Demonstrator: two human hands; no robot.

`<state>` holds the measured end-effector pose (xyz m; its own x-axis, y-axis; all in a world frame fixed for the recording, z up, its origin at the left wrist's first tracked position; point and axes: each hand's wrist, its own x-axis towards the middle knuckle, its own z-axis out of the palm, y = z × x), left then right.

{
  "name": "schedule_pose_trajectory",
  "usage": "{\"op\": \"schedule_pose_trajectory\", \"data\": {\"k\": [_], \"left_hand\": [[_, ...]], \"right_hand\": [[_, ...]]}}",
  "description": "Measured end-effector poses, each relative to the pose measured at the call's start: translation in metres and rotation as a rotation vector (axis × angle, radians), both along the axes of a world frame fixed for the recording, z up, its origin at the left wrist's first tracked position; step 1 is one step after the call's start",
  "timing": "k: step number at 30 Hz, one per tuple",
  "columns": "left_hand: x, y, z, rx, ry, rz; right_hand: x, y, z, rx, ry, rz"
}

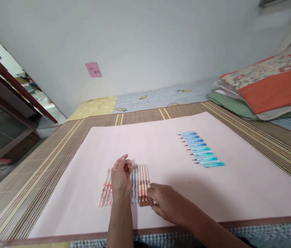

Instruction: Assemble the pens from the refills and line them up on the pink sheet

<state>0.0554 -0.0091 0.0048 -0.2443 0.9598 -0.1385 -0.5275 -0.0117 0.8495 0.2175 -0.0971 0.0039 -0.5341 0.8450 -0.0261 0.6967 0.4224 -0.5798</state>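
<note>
A row of pens lies side by side on the pale pink sheet (145,144). At its left are pink and white pens (105,193), in the middle grey translucent pens (135,186), and at its right cream pens with brown ends (142,189). My left hand (121,175) hovers over the row, fingers loosely bent and apart, holding nothing visible; it hides part of the pens. With thumb and fingers closed, my right hand (164,201) grips the lower part of the rightmost brown-ended pen. Its fingertips are partly hidden.
Several blue and turquoise brush-tipped pens (201,150) lie in a slanted column on the sheet's right. A striped mat (44,165) lies under the sheet. Folded bedding (271,86) is stacked at the right. A pink note (93,69) sticks to the wall behind.
</note>
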Motion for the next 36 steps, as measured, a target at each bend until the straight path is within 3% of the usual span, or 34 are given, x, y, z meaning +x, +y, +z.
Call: {"op": "schedule_pose_trajectory", "data": {"k": [23, 30, 36], "left_hand": [[0.005, 0.0, 0.0, -0.01, -0.015, -0.025], [0.004, 0.0, -0.001, -0.008, -0.012, -0.03], [0.004, 0.001, -0.002, 0.002, -0.019, -0.001]], "right_hand": [[-0.001, 0.004, -0.005, -0.027, 0.0, -0.018], [0.005, 0.004, 0.003, -0.089, 0.073, -0.021], [0.041, 0.021, 0.004, -0.123, 0.172, -0.246]]}}
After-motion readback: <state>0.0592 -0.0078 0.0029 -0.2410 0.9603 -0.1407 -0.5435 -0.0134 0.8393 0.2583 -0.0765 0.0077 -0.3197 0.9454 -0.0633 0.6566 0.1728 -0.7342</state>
